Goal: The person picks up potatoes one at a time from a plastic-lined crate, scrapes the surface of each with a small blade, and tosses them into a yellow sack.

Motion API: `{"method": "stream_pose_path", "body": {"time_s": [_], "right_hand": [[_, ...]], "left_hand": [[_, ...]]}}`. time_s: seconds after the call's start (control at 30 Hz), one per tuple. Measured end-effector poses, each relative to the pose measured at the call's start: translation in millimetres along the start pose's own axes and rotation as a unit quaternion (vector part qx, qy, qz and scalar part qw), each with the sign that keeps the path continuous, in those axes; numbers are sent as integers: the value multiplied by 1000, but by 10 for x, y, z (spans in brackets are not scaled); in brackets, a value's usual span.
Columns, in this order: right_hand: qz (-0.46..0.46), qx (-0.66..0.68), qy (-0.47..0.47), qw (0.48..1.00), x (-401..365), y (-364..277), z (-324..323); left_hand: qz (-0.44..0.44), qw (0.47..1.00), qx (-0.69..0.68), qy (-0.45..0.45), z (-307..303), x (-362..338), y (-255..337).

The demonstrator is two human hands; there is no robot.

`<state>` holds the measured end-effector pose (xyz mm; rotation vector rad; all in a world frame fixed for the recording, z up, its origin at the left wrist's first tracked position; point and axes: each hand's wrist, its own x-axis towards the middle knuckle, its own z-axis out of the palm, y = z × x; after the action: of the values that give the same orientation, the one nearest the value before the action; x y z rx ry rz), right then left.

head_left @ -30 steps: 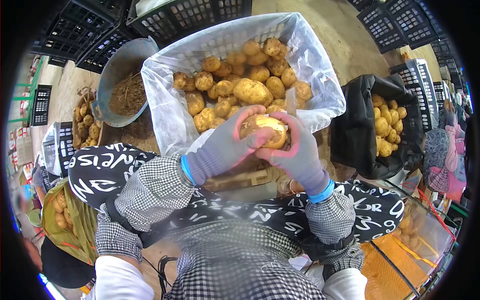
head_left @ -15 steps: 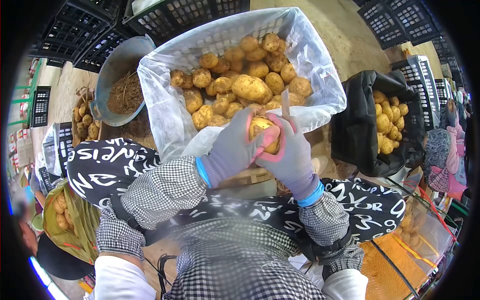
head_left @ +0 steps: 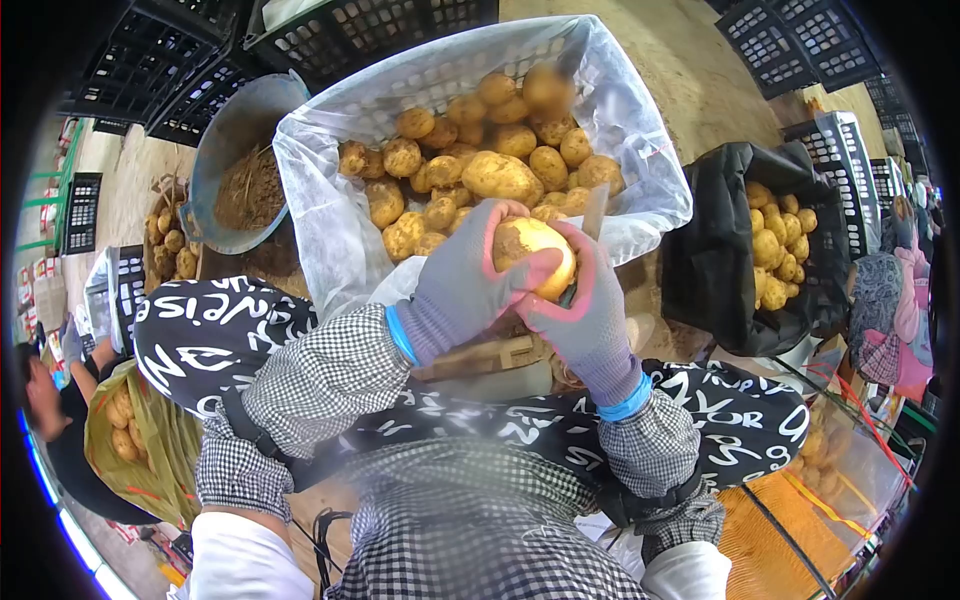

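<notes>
My left hand, in a grey and pink glove, is closed around a large yellow potato with brown patches on its skin. My right hand, gloved alike, grips the same potato from the other side, its thumb below. A flat blade, like that of a small knife, sticks up beyond the right fingers; its handle is hidden. Both hands are over the near rim of a crate lined with white plastic. Soil-marked potatoes lie heaped inside it.
A blue-grey tub holding soil stands left of the crate. On the right is a black-lined crate of cleaner potatoes. Black crates stand behind. At lower left sits a yellow-green bag of potatoes, with another person's hand beyond.
The potato has been turned, showing more of its surface, and the hands have shifted slightly. The blade has moved right with my right hand. At far left, another person's arms have moved into view.
</notes>
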<state>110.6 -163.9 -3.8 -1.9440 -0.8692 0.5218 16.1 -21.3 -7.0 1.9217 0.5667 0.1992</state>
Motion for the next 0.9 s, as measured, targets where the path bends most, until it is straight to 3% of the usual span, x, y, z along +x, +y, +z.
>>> {"method": "stream_pose_path", "body": {"time_s": [0.2, 0.27, 0.33, 0.4, 0.47, 0.6, 0.7, 0.73, 0.77, 0.83, 0.9], "right_hand": [[31, 39, -43, 998, -15, -28, 5], [46, 96, -52, 993, -30, 68, 45], [72, 214, -58, 972, -18, 66, 55], [105, 386, -63, 914, 18, 1, 31], [92, 391, -50, 915, 47, 55, 36], [101, 407, -59, 906, 10, 65, 73], [112, 355, -52, 927, 15, 4, 106], [71, 287, -58, 954, 32, 126, 94], [29, 216, -63, 974, 62, 352, 60], [29, 217, -63, 974, 101, 314, 23], [111, 359, -56, 925, 69, 148, 48]], "left_hand": [[-5, 994, -103, 47, 14, 49, -147], [102, 993, -24, 57, -3, 119, -353], [63, 992, -103, 18, -116, 127, -358], [-121, 934, -330, -65, -255, 120, -288], [-67, 966, -243, -52, -245, 146, -152], [-39, 978, -196, -66, -130, 78, -60], [-27, 986, -159, -45, -100, 55, -131], [-12, 988, -152, -28, -90, 68, -135], [-102, 977, -181, -56, -103, 66, -113], [-279, 925, -233, -113, -169, 70, 53], [-299, 916, -243, -114, -183, 62, 71]]}}
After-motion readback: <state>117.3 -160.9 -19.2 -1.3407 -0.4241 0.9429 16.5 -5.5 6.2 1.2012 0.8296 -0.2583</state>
